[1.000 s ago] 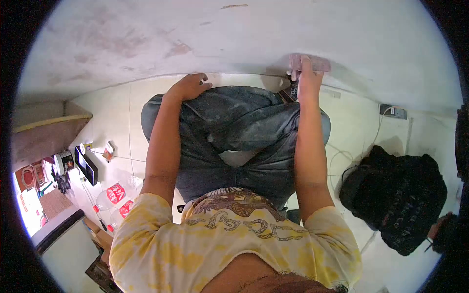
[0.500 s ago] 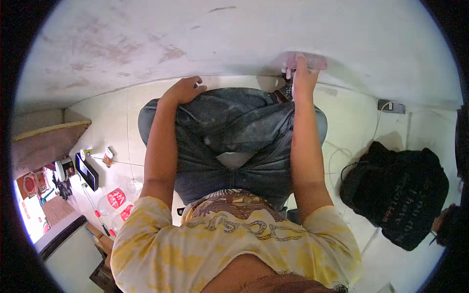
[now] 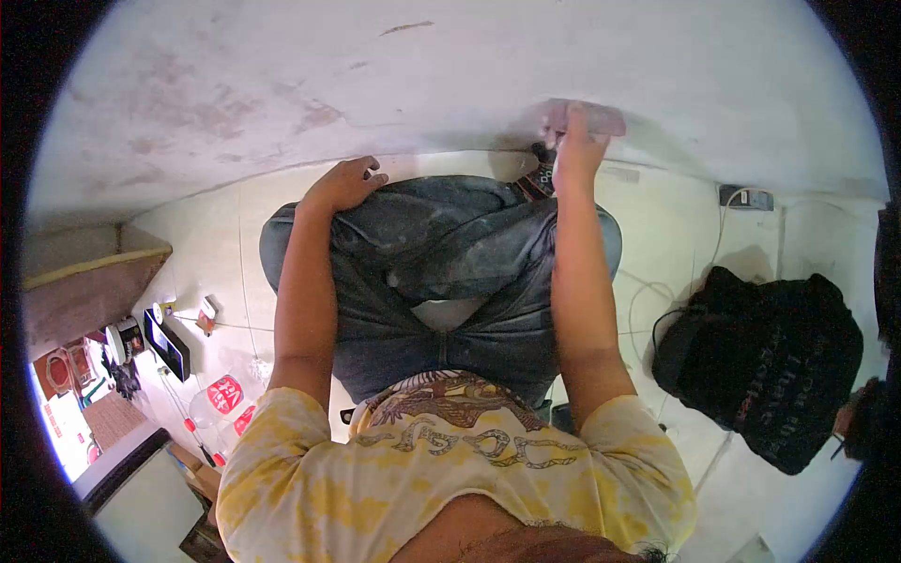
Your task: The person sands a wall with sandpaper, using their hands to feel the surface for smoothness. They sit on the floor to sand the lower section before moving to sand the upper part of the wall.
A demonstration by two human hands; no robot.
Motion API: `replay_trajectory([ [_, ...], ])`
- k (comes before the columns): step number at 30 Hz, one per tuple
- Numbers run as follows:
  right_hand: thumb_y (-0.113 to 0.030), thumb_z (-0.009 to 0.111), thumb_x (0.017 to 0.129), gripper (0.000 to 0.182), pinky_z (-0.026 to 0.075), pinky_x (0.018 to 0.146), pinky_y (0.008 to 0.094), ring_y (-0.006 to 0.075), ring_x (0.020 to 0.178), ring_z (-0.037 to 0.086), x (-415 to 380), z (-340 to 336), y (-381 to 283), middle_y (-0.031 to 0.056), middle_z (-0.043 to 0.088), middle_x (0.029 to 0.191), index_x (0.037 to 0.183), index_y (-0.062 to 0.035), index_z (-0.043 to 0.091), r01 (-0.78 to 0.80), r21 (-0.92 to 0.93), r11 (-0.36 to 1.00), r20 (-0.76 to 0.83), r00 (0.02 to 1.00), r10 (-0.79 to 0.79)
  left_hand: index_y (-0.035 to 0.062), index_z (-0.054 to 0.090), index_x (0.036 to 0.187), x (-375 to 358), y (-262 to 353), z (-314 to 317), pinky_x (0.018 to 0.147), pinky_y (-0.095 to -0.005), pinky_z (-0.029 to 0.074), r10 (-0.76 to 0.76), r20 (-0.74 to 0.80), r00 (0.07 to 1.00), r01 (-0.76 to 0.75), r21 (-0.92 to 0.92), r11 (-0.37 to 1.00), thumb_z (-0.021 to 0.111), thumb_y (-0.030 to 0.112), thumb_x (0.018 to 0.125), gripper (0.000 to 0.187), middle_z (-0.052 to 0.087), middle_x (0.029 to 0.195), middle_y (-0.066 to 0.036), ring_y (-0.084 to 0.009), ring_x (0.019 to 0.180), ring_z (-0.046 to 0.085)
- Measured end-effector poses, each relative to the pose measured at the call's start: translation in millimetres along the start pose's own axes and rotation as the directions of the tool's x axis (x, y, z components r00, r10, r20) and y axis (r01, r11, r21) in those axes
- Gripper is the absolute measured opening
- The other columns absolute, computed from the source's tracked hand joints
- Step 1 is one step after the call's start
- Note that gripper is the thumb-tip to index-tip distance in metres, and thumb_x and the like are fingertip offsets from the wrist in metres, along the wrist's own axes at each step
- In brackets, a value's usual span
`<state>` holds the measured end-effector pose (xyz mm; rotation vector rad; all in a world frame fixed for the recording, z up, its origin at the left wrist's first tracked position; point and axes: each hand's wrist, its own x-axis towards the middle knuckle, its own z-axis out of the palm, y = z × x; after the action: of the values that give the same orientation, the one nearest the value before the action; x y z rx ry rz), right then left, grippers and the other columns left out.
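My right hand (image 3: 580,155) presses a reddish piece of sandpaper (image 3: 603,120) flat against the white wall (image 3: 488,75), low down near the floor. Its fingers lie over the sandpaper and are slightly blurred. Nothing is in my left hand (image 3: 349,183), which lies on my bent left knee with the fingers loosely curled and the thumb apart. My legs are folded in dusty dark jeans (image 3: 441,235). Brown and grey smudges mark the wall on the left.
A black bag (image 3: 765,366) lies on the tiled floor to the right, near a power strip (image 3: 747,198) with a white cable. Left of me are a clear bottle with a red label (image 3: 223,395), a black-framed device (image 3: 167,344) and a wooden board (image 3: 94,281).
My right hand and the sandpaper have shifted very slightly to the left along the wall. My left hand stays on the knee. The view has moved a little.
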<state>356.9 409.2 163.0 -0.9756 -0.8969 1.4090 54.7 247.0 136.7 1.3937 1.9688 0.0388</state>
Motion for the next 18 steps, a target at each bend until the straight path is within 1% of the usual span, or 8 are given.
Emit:
replay_trajectory([
  [1, -0.018, 0.057, 0.092, 0.017, 0.041, 0.044, 0.0286, 0.0159, 0.049, 0.053, 2, 0, -1, 0.0086, 0.06, 0.066, 0.085, -0.0031, 0.058, 0.031, 0.034, 0.999, -0.027, 0.999, -0.03, 0.0, 0.057, 0.125, 2, -1, 1, 0.098, -0.0423, 0.045, -0.003, -0.006, 1.0, 0.003, 0.006, 1.0, 0.058, 0.044, 0.091, 0.055, 0.063, 0.118, -0.024, -0.0372, 0.113, 0.06],
  [4, -0.017, 0.057, 0.092, 0.017, 0.04, 0.044, 0.0287, 0.0162, 0.049, 0.053, -6, 0, 6, 0.0096, 0.061, 0.067, 0.085, -0.0015, 0.058, 0.032, -0.028, 0.999, 0.107, 0.994, -0.029, -0.0001, 0.057, 0.126, -1, 2, -1, 0.098, -0.0424, 0.045, -0.021, -0.003, 1.0, 0.021, -0.006, 1.0, 0.058, 0.044, 0.091, 0.056, 0.063, 0.119, -0.024, -0.037, 0.114, 0.059],
  [7, -0.015, 0.055, 0.093, 0.017, 0.04, 0.044, 0.0289, 0.0164, 0.048, 0.051, -6, 5, 3, 0.0104, 0.062, 0.068, 0.083, -0.0017, 0.057, 0.089, 0.004, 0.996, 0.09, 0.992, -0.089, -0.0004, 0.057, 0.125, -3, 2, 0, 0.098, -0.0427, 0.045, -0.011, -0.012, 1.0, 0.011, 0.006, 1.0, 0.058, 0.043, 0.091, 0.055, 0.063, 0.119, -0.024, -0.0369, 0.114, 0.059],
  [10, -0.015, 0.054, 0.093, 0.017, 0.041, 0.045, 0.029, 0.0166, 0.047, 0.05, 2, 0, 8, 0.0116, 0.062, 0.069, 0.081, -0.0025, 0.057, 0.088, 0.128, 0.988, 0.049, 0.994, -0.095, -0.0007, 0.057, 0.124, -2, 4, -1, 0.097, -0.0429, 0.045, -0.013, -0.008, 1.0, 0.013, -0.004, 1.0, 0.059, 0.042, 0.091, 0.054, 0.063, 0.119, -0.024, -0.0369, 0.114, 0.059],
  [13, -0.014, 0.052, 0.092, 0.018, 0.041, 0.046, 0.0291, 0.0164, 0.049, 0.051, -8, 4, 18, 0.0123, 0.062, 0.07, 0.079, -0.0029, 0.055, -0.004, -0.118, 0.993, 0.1, 0.995, 0.016, -0.001, 0.057, 0.124, -5, 6, -3, 0.097, -0.0428, 0.046, -0.017, 0.004, 1.0, 0.017, -0.008, 1.0, 0.059, 0.042, 0.091, 0.054, 0.063, 0.119, -0.024, -0.0373, 0.113, 0.06],
  [16, -0.014, 0.051, 0.092, 0.017, 0.041, 0.047, 0.0291, 0.0166, 0.052, 0.053, -2, 4, 3, 0.0123, 0.063, 0.072, 0.079, -0.0038, 0.055, 0.065, 0.086, 0.994, 0.068, 0.995, -0.071, -0.0011, 0.057, 0.124, 1, 2, 3, 0.097, -0.0429, 0.046, 0.023, -0.02, 1.0, -0.024, -0.016, 1.0, 0.059, 0.042, 0.091, 0.054, 0.063, 0.118, -0.025, -0.0379, 0.112, 0.06],
  [18, -0.015, 0.051, 0.091, 0.017, 0.041, 0.048, 0.0291, 0.0167, 0.054, 0.053, -5, 5, 0, 0.0117, 0.063, 0.073, 0.079, -0.0043, 0.055, 0.022, -0.025, 0.999, 0.197, 0.98, -0.017, -0.0002, 0.057, 0.124, -2, -4, -1, 0.097, -0.0428, 0.046, 0.019, -0.031, 0.999, -0.019, -0.008, 1.0, 0.058, 0.043, 0.092, 0.053, 0.064, 0.118, -0.024, -0.0377, 0.112, 0.06],
])
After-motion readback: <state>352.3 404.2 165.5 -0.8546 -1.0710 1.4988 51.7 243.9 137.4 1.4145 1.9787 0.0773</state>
